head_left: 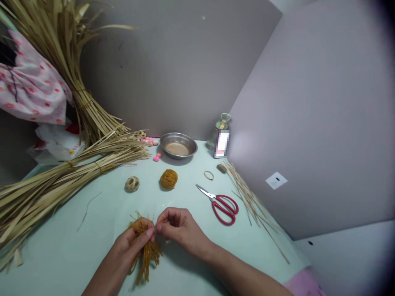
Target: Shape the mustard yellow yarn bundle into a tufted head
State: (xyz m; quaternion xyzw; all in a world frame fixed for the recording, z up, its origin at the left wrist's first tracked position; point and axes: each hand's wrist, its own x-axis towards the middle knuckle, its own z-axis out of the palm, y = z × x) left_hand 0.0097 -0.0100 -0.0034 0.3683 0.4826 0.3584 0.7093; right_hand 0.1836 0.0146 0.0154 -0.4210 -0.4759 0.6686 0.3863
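My left hand (137,238) is closed around the middle of a golden-brown yarn tassel (147,263). Loose strands hang below the fingers, and short ends stick out above them. Close beside it, my right hand (175,224) has thumb and forefinger pinched together near the left fingertips. Whatever lies in that pinch is too small to make out. A ball of the same golden yarn (168,179) rests on the table beyond the hands. To its left is a small woven ball (132,183) of pale strips. Scissors with red handles (219,203) lie to the right, blades partly apart.
Bundles of dried straw strips (92,168) cover the left side. A metal bowl of liquid (178,146) stands at the back, with pink pieces (156,158) beside it. Against the right wall are a bottle (212,137), a phone (221,144) and thin sticks (249,197). A small ring (208,175) lies nearby.
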